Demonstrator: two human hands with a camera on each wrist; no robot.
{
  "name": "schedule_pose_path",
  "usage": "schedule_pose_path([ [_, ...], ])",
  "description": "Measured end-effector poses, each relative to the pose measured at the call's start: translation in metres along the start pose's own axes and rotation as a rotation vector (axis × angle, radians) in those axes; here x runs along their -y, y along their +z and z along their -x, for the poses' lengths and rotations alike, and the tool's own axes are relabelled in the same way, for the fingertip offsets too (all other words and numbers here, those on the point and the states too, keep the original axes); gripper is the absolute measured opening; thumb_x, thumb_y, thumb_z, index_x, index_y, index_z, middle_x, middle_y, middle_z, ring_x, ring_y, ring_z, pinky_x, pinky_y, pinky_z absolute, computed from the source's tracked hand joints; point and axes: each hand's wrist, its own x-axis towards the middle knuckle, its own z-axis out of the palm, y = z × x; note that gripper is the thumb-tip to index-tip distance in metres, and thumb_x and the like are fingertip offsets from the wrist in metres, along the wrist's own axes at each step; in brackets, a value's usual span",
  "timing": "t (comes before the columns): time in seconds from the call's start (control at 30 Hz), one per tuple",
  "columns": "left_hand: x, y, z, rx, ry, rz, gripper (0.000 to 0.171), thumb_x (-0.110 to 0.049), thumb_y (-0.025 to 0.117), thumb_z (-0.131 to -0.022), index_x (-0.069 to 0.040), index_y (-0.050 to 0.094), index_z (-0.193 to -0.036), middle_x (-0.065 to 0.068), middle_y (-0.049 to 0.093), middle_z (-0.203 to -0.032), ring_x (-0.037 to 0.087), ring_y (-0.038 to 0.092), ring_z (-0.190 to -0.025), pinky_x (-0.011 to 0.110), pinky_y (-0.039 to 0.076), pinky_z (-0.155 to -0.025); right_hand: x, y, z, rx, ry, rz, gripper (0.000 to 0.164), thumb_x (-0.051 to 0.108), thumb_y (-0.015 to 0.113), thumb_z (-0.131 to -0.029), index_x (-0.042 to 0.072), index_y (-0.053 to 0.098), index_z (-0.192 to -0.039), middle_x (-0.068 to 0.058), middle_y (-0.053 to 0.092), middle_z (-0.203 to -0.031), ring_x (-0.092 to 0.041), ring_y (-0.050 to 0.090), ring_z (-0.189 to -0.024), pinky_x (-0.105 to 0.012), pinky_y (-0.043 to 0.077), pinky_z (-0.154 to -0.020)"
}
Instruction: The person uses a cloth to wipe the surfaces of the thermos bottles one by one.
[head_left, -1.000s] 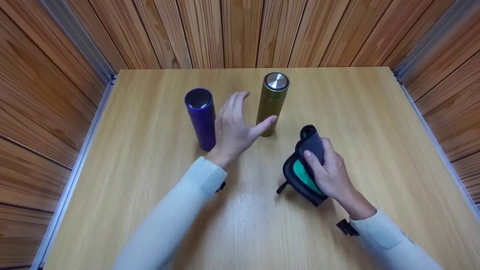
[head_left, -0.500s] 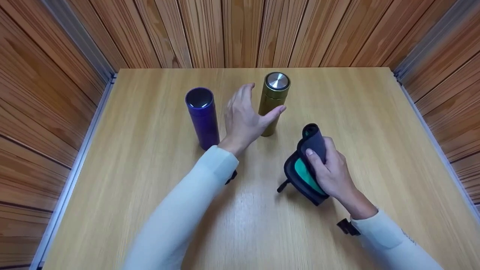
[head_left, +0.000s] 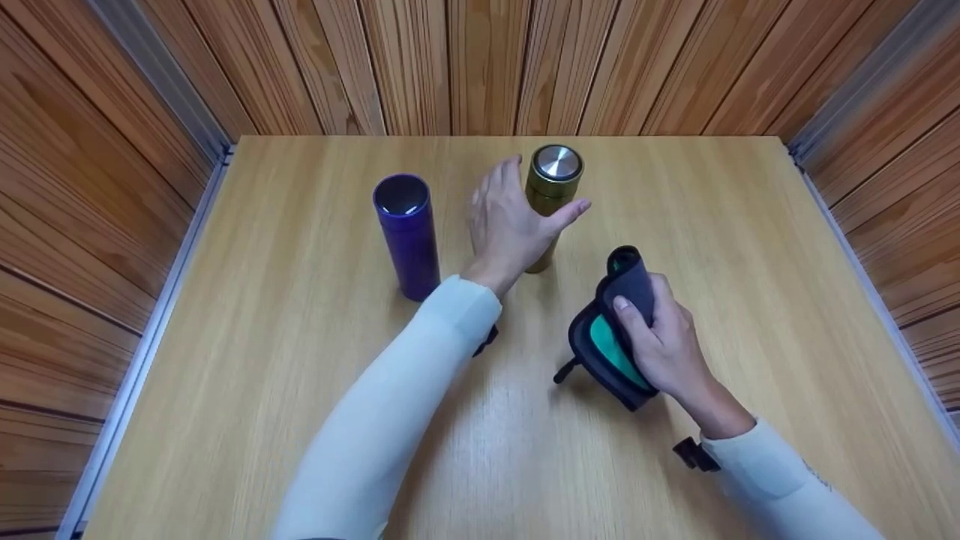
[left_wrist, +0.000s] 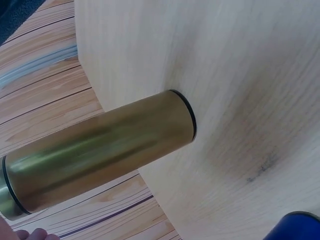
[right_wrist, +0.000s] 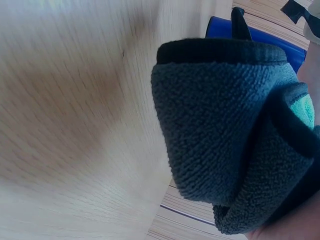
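Note:
My left hand point(head_left: 510, 225) is beside an upright gold thermos bottle point(head_left: 553, 191) with a silver-topped lid. Its fingers are extended and its thumb spreads out in front of the bottle. In the left wrist view the gold bottle's side shows, with fingertips point(left_wrist: 37, 235) near the lid end; whether they touch it I cannot tell. My right hand point(head_left: 667, 345) grips a folded dark grey microfiber cloth point(head_left: 609, 349) with a green inner side, black edging and a small loop. The cloth's fluffy grey face point(right_wrist: 205, 120) fills much of the right wrist view.
An upright purple thermos bottle point(head_left: 409, 251) stands left of my left hand, close to that forearm. The wooden table point(head_left: 247, 337) is bordered by wood-panelled walls point(head_left: 480, 67) at the back and sides, with grey metal strips point(head_left: 150, 330) along its side edges.
My left hand has moved right and away from me, from beside the purple bottle to the gold one. My right hand and the cloth have barely moved.

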Motion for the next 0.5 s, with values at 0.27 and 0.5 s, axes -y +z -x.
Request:
schedule_pose_path([
  [0.27,-0.003,0.004,-0.006,0.033,-0.029,0.012,0.105,-0.076,0.069,-0.079,-0.006,0.041,-0.153,0.009,0.049,-0.152,0.023,0.046,-0.140,0.040,0.032,-0.119,-0.001,-0.001,-0.001,-0.019,0.001,0.008,0.034,0.016,0.058,-0.103,-0.001,0.051,-0.133,-0.014,0.066,-0.108,-0.022,0.058,-0.089,-0.026,0.045,-0.072],
  [0.5,-0.008,0.006,-0.011,0.049,-0.034,0.022,0.104,-0.075,0.069,-0.080,-0.008,0.040,-0.154,0.006,0.049,-0.152,0.020,0.046,-0.140,0.038,0.034,-0.117,0.000,-0.002,-0.002,-0.016,0.001,0.005,0.035,0.016,0.056,-0.104,-0.001,0.051,-0.134,-0.014,0.066,-0.109,-0.021,0.057,-0.090,-0.025,0.045,-0.072],
])
